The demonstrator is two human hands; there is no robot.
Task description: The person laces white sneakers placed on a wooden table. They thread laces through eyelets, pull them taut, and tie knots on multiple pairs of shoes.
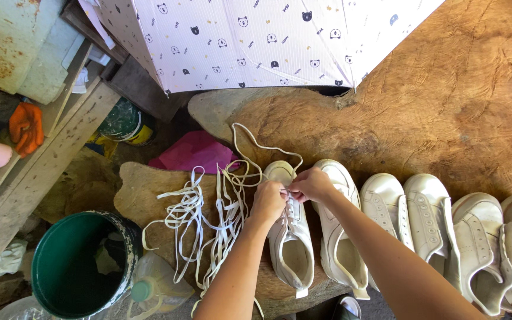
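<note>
Both hands met over the toe end of a white sneaker [291,243]. The left hand [268,200] was curled with its fingers pinched on a flat white lace [255,142], and the right hand [310,185] was closed on the same lace just beside it, at the shoe's eyelets. From there the lace looped away across the wood in a thin, limp curve.

That sneaker lay on a rough slab of brown wood that served as the worktop [445,106], its surface grainy and ridged, its edge irregular. It was the leftmost of a row of white sneakers [428,225] set side by side, all with smooth, slightly scuffed uppers and open, unlaced tongues; the nearest neighbour touched it on its right side.

Just left of the hands a loose pile of flat white laces [208,225] sprawled in tangled loops over the slab's lower lobe. A crumpled pink cloth [194,153] lay beyond them. A round green bucket [78,264] with a chipped dark rim stood below the slab, next to a clear plastic bottle [155,284] with a green cap. An opened white umbrella [256,41] with small printed bear faces covered the top of the view. An orange glove [26,125] rested on weathered planks [42,154] at the left.
</note>
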